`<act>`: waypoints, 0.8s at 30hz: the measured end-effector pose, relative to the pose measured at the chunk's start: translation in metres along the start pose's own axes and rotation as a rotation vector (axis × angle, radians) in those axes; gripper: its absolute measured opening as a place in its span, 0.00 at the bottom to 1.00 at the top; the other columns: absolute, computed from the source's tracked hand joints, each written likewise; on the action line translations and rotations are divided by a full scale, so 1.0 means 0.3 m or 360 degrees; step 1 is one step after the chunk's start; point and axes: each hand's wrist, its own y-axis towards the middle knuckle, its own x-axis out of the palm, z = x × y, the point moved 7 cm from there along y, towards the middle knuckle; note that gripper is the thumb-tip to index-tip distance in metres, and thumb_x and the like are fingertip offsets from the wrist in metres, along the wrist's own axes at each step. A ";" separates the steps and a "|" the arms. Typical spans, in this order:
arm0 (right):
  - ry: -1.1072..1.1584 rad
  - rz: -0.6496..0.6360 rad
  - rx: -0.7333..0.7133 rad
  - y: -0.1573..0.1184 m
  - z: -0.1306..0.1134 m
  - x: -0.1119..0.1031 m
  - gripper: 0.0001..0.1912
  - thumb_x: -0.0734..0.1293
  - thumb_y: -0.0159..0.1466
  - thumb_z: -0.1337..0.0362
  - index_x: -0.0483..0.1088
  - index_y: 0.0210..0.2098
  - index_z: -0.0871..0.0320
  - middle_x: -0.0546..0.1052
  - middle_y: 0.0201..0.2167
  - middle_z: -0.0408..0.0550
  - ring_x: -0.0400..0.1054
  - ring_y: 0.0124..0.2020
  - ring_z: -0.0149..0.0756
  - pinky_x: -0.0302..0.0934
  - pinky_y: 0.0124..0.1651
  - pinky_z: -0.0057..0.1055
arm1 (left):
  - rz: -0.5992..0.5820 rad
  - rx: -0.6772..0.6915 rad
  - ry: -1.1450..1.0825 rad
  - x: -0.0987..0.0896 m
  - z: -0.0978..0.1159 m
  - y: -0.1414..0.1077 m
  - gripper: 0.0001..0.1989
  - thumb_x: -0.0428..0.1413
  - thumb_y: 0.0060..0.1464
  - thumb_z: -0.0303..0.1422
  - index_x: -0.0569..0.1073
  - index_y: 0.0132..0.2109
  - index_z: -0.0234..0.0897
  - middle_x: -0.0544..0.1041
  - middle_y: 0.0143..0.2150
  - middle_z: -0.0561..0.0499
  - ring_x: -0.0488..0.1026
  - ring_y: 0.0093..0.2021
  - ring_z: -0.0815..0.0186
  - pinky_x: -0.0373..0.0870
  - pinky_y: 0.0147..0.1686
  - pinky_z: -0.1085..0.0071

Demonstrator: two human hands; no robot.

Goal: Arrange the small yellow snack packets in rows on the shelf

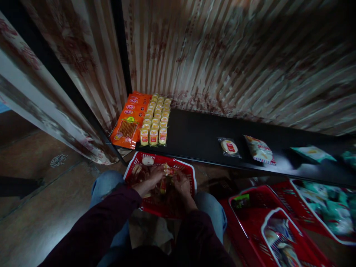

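Both of my hands are inside a red shopping basket [184, 165] with a white rim, set between my knees. My left hand [156, 175] is closed on one side of a small wrapped snack [168, 170] in clear, red and yellow packaging. At its other side, my right hand [182, 183] has its fingers curled round the end. Another wrapped snack [162, 186] stands below them in the basket. A round pale packet [148, 160] lies at the back left, among other packets too dim to make out.
On the black shelf [191, 129] stand orange snack bags [128, 118] beside rows of small yellow packs [154, 136]. Farther right lie a round packet [229, 147], a white and red bag [260, 150] and a green-white packet [314, 153]. More red baskets [258, 198] stand at right.
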 end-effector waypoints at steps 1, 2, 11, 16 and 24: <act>-0.0032 -0.0018 -0.0017 -0.001 -0.010 0.002 0.19 0.61 0.59 0.67 0.74 0.47 0.58 0.78 0.46 0.53 0.71 0.48 0.43 0.61 0.55 0.38 | 0.0054 -0.0068 -0.0067 -0.006 -0.007 0.003 0.09 0.60 0.45 0.27 0.76 0.37 0.37 0.78 0.40 0.47 0.74 0.42 0.63 0.71 0.41 0.71; -0.0070 -0.0035 -0.0029 -0.001 -0.019 0.005 0.19 0.61 0.58 0.67 0.74 0.47 0.59 0.78 0.46 0.53 0.71 0.48 0.42 0.61 0.55 0.37 | 0.0111 -0.0129 -0.0098 -0.013 -0.015 0.005 0.09 0.61 0.44 0.26 0.76 0.36 0.36 0.78 0.40 0.47 0.74 0.42 0.64 0.71 0.40 0.72; -0.0077 -0.0118 0.0003 0.007 -0.047 0.018 0.18 0.59 0.63 0.63 0.72 0.49 0.60 0.78 0.47 0.54 0.72 0.48 0.42 0.62 0.54 0.35 | 0.0266 -0.0233 -0.0177 -0.064 -0.028 0.036 0.13 0.56 0.46 0.20 0.74 0.41 0.34 0.77 0.45 0.45 0.74 0.41 0.67 0.71 0.37 0.76; -0.0091 -0.0106 0.0129 0.001 -0.034 0.019 0.20 0.58 0.64 0.62 0.69 0.54 0.58 0.77 0.49 0.54 0.71 0.49 0.44 0.62 0.53 0.36 | 0.0218 -0.0199 -0.0186 -0.058 -0.016 0.035 0.11 0.55 0.45 0.19 0.74 0.37 0.34 0.78 0.40 0.47 0.74 0.40 0.65 0.70 0.40 0.72; -0.0102 -0.0097 0.0122 0.004 -0.023 0.030 0.19 0.59 0.63 0.63 0.71 0.50 0.64 0.76 0.48 0.58 0.68 0.52 0.46 0.59 0.57 0.38 | 0.0181 -0.0122 -0.0267 -0.057 -0.010 0.028 0.13 0.54 0.45 0.18 0.74 0.39 0.34 0.77 0.45 0.44 0.74 0.41 0.66 0.70 0.44 0.69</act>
